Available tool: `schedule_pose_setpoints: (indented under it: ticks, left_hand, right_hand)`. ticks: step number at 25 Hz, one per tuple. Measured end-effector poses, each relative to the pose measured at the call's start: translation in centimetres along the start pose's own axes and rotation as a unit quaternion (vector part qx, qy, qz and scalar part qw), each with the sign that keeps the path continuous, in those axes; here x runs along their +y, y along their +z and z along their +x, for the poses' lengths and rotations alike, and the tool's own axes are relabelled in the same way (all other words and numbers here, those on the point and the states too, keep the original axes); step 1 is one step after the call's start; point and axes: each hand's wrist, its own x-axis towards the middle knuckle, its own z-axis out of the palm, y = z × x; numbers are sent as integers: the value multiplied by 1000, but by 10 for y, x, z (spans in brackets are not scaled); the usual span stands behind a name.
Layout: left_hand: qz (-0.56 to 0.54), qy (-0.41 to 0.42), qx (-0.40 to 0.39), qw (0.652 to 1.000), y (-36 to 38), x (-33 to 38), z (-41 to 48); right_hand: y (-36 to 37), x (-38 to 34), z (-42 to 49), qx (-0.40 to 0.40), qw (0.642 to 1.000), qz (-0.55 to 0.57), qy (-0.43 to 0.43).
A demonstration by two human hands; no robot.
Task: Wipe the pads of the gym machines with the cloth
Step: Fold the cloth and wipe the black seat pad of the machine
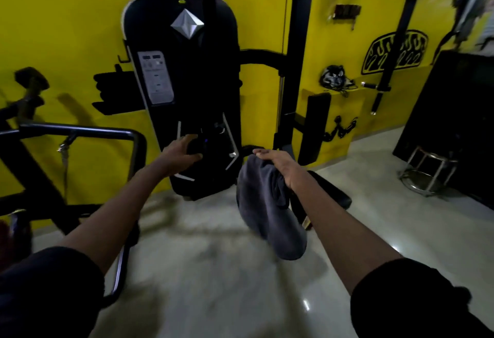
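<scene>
One grey cloth, soft and limp, is held bunched in the right hand and hangs below that grip. One flat black pad lies just behind it. One dark knob on the machine's black shroud is gripped by the left hand.

Pale glossy floor, black gym machine on it, steel stool
</scene>
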Motion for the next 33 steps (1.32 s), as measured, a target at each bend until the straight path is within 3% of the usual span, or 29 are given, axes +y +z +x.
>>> schedule_pose_setpoints:
  ticks: [4,9,18,23,25,28,33]
  left_hand:
    - [-17,20,-20,999,46,37,54]
    - [-23,46,-53,997,103,83,128]
    - [-78,92,-103,987,167,147,308]
    - [-54,99,-126,986,207,173,402]
    - [-38,60,-166,984,233,181,429]
    - [-30,-37,-302,952,274,188,464]
    - [-189,-147,-393,888,337,206,518]
  right_hand:
    - [-75,-12,39,75,997,-21,-25]
    - [-161,-38,82,179,982,35,-52]
    - [-269,-93,197,219,972,44,-71]
    - [-312,-134,274,234,965,34,-111]
    - [-327,-146,304,241,961,51,-128]
    - [-347,-163,348,236,958,71,-147]
    - [-366,-185,417,193,963,109,-152]
